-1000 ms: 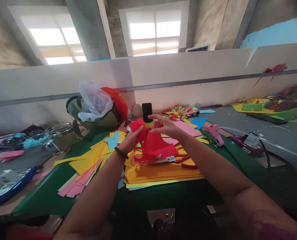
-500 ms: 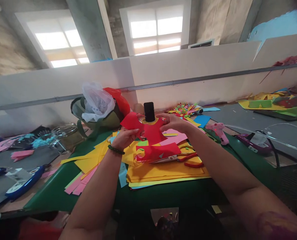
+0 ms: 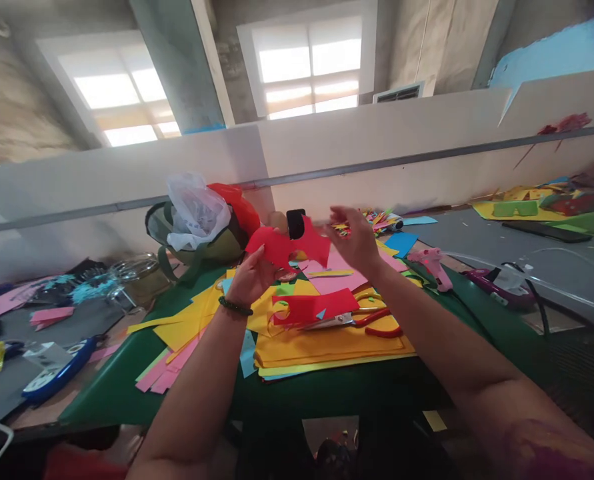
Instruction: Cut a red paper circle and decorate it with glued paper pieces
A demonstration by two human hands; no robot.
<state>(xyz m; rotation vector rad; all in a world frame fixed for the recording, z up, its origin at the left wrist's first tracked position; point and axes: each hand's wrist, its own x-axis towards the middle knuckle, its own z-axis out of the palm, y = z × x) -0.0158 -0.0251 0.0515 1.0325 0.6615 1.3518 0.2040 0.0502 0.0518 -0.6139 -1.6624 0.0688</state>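
Observation:
My left hand (image 3: 253, 275), with a dark bead bracelet at the wrist, pinches a red paper cutout (image 3: 287, 245) and holds it up above the table. My right hand (image 3: 357, 241) hovers just off the cutout's right edge, its fingers apart and a little smeared by motion. Below them a second red paper scrap (image 3: 313, 307) with cut-out holes lies on a stack of yellow sheets (image 3: 327, 343). Red-handled scissors (image 3: 357, 320) rest on that stack beside the scrap.
The green table (image 3: 327, 395) carries loose yellow, pink and blue paper, with pink strips (image 3: 165, 372) at its left. A black phone (image 3: 295, 223) stands behind the cutout. An olive bag with plastic bags (image 3: 197, 223) sits back left, a pink glue gun (image 3: 429, 263) right.
The red cutout has come away from the red scrap and risen; the scrap now lies flat on the yellow sheets. My right hand has let go and opened. The view has shifted slightly.

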